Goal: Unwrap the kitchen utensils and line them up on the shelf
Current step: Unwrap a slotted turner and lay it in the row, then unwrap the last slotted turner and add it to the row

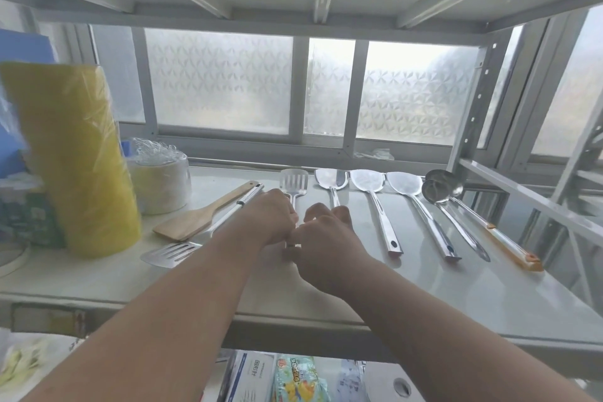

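On the white shelf (424,297) several steel utensils lie in a row, heads toward the window. My left hand (267,220) is closed around the handle of a slotted spatula (293,184). My right hand (323,238) touches it, fingers curled at the same handle's lower end, and covers the handle of a solid turner (331,178). To the right lie two more turners (367,179) (404,183) and two ladles (435,191) (445,177); one ladle's handle carries orange wrapping (512,248). Left of my hands a wooden spatula (195,219) and a second slotted turner (173,254) lie at an angle.
A tall yellow roll in plastic film (78,157) and a wrapped stack of white bowls (161,186) stand at the shelf's left. Frosted windows close the back. A shelf post (473,101) rises at the right. Packaged goods (300,378) sit on the level below.
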Motion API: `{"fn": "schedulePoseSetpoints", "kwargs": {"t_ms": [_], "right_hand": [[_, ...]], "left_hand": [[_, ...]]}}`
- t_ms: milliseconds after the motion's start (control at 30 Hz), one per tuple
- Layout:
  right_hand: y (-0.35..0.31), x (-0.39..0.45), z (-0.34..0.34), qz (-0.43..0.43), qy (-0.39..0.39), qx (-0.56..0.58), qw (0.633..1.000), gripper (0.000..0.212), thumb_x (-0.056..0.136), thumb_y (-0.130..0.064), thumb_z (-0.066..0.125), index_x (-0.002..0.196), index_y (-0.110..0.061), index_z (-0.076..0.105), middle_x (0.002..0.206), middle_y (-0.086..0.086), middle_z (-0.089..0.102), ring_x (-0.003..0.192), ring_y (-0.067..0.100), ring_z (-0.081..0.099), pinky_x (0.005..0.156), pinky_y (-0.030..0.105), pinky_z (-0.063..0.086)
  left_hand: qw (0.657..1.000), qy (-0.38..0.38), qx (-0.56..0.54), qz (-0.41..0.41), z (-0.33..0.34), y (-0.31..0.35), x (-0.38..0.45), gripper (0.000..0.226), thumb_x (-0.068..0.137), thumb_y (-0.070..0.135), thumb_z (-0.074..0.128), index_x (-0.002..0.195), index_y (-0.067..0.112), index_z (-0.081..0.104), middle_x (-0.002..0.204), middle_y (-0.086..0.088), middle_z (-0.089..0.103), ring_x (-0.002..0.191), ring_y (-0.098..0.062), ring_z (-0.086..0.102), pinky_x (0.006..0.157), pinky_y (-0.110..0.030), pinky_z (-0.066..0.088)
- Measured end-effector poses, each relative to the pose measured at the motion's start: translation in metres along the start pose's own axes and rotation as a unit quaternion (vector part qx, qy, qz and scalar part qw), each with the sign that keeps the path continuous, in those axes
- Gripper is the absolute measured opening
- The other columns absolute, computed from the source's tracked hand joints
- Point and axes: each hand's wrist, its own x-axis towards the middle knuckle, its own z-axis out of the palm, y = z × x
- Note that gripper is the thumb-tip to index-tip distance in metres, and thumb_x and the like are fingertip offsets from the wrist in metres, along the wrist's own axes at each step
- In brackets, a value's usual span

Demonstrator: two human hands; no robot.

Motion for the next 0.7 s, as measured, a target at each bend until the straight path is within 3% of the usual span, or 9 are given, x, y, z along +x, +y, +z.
{"fn": "schedulePoseSetpoints", "kwargs": {"t_ms": [267,467,600,700], "right_hand": [[0.006,0.012,0.005,0.005,0.004,-0.003,1.0,0.025,0.099,-0.038,0.049,0.103,-0.033,0.073,0.094,-0.004,0.056,0.114,0.012,0.03,0.102,0.04,0.019],[0.008,0.018,0.006,-0.002,-0.002,-0.027,1.0,0.024,0.098,-0.032,0.048,0.1,-0.031,0.072,0.094,-0.005,0.062,0.112,0.013,0.031,0.1,0.042,0.019],[0.009,0.019,0.009,-0.003,0.011,-0.045,0.999,0.018,0.092,-0.024,0.049,0.085,-0.032,0.063,0.086,-0.008,0.061,0.109,0.013,0.038,0.101,0.043,0.023],[0.008,0.019,0.01,0.001,0.011,-0.056,0.998,0.021,0.09,-0.021,0.049,0.072,-0.031,0.048,0.083,-0.008,0.057,0.099,0.013,0.032,0.1,0.042,0.022]], "left_hand": [[1.0,0.003,0.007,0.013,0.0,0.005,0.012,0.031,0.085,0.01,0.055,0.057,0.019,0.046,0.054,0.003,0.041,0.055,-0.022,0.037,0.053,-0.029,0.033],[0.999,0.002,-0.037,0.025,0.004,-0.006,0.021,0.039,0.087,0.016,0.058,0.051,0.018,0.042,0.046,0.01,0.035,0.054,-0.02,0.035,0.055,-0.028,0.032],[0.996,-0.011,-0.077,0.033,0.009,-0.016,0.027,0.031,0.09,0.024,0.058,0.061,0.022,0.048,0.062,0.001,0.038,0.062,-0.018,0.035,0.061,-0.036,0.033],[0.995,-0.013,-0.087,0.038,0.01,-0.022,0.031,0.034,0.095,0.028,0.059,0.063,0.019,0.051,0.063,0.001,0.04,0.062,-0.017,0.036,0.062,-0.034,0.034]]}}
